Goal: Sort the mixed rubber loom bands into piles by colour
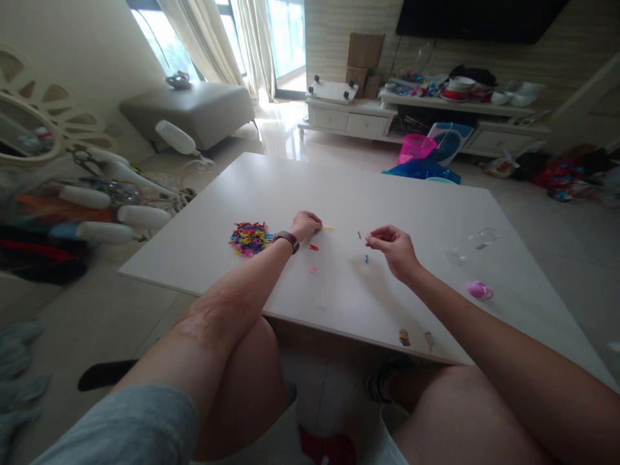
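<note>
My left hand (306,225), with a dark watch on the wrist, rests low over the white table with its fingers pressed together. Right beside its fingertips lies a small yellow band-like piece (329,227). My right hand (394,248) is closed in a pinch, and whatever is between thumb and forefinger is too small to name. Near it lie a small dark piece (359,235) and a blue piece (367,259). Red pieces (314,247) and a pink loop (312,270) sit below my left hand. To its left is a pile of multicoloured small bands (249,239).
On the right of the table (300,177) are a clear container (485,239) lying on its side and a pink-purple item (479,290). A yellow cartoon figure piece (404,337) and a small clear piece (429,340) lie by the near edge. White lamp arms (145,216) stand close at left.
</note>
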### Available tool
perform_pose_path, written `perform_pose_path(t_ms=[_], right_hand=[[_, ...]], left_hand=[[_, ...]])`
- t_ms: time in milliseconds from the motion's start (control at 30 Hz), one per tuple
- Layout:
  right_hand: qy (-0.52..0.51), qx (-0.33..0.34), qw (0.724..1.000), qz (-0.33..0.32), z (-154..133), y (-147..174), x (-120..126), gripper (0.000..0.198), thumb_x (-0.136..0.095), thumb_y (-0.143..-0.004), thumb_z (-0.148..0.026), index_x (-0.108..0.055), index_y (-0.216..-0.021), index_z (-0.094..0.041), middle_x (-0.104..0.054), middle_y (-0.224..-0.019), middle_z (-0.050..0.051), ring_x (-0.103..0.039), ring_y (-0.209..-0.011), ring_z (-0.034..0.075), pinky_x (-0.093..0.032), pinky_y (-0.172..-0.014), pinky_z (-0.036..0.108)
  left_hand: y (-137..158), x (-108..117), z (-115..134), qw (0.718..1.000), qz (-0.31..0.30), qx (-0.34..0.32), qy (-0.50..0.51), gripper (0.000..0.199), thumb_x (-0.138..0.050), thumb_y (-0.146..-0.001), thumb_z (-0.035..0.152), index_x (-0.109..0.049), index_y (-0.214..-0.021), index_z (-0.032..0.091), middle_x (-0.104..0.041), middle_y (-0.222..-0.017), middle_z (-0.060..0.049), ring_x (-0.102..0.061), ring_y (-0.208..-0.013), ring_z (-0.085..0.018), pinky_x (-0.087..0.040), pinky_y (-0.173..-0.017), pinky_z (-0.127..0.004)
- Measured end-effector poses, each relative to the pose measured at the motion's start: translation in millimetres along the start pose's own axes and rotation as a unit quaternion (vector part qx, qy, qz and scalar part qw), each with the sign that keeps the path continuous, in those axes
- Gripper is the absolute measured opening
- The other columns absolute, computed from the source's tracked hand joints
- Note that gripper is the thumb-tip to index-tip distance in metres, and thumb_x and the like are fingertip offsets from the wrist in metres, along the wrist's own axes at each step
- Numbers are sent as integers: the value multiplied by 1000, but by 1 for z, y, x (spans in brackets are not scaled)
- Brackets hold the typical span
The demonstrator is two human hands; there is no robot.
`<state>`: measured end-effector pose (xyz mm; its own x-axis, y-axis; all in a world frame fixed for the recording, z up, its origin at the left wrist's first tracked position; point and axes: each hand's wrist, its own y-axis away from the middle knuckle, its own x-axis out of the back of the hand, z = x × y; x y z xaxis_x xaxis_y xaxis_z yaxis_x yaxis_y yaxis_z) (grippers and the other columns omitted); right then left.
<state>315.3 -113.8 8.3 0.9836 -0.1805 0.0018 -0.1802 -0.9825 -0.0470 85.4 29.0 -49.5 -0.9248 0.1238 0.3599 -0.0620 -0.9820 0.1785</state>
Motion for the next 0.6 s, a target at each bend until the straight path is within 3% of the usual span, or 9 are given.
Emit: perform_pose_path(t_ms=[267,600], right_hand=[[27,10,1000,-6,0,0,0,33,-90,-58,-42,-69,-72,-20,-73,-71,3,-68,-68,18,-55,-66,33],[119,18,992,-29,6,2,-4,32,-89,-59,-47,-76,-72,-20,-76,-74,6,-69,-69,21,-56,-66,35]], left_hand=[[10,14,17,998,-26,4,62,14,-81,-58,5,-72,-66,13,-70,-65,-5,-67,-67,-15,-55,-72,-27],[62,24,33,953,-252,12,170,38,-97,-53,25,-73,-79,9,-75,-81,-12,-72,-76,-17,-58,-85,-35]])
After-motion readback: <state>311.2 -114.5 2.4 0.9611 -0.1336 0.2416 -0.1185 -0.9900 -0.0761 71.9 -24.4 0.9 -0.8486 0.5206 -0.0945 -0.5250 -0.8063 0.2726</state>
